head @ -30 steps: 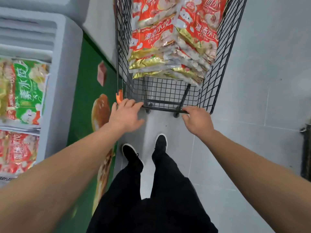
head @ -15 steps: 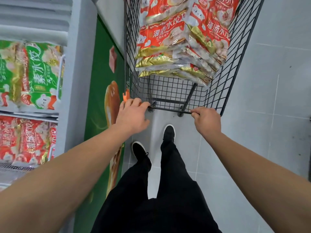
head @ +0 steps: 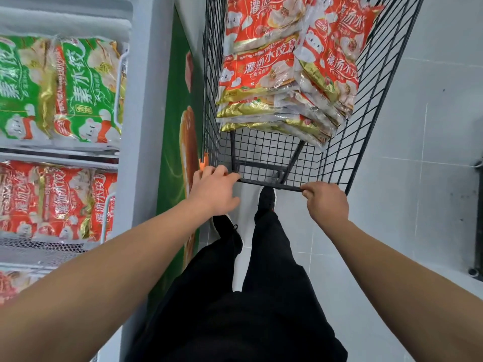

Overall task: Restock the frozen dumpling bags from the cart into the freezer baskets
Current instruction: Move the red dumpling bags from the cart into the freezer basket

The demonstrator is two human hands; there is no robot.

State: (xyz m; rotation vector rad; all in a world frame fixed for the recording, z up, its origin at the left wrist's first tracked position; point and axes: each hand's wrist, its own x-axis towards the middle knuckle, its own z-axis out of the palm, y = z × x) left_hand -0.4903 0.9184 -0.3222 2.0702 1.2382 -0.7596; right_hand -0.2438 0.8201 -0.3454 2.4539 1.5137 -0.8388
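Grey tiled floor [head: 407, 205]: one wire cart [head: 366, 131], one stack of red dumpling bags [head: 274, 74]. Left hand [head: 213, 190] and right hand [head: 326, 202] both grip its handle bar [head: 269, 183].

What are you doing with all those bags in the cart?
A person is holding the back rim of a black wire cart with both hands: the left hand rests over the rim, and the right hand grips it. The cart carries a stack of red dumpling bags. Beside it, on the person's left, is an open freezer with green bags in one basket and red bags in the next. No bag has been picked up at this moment.
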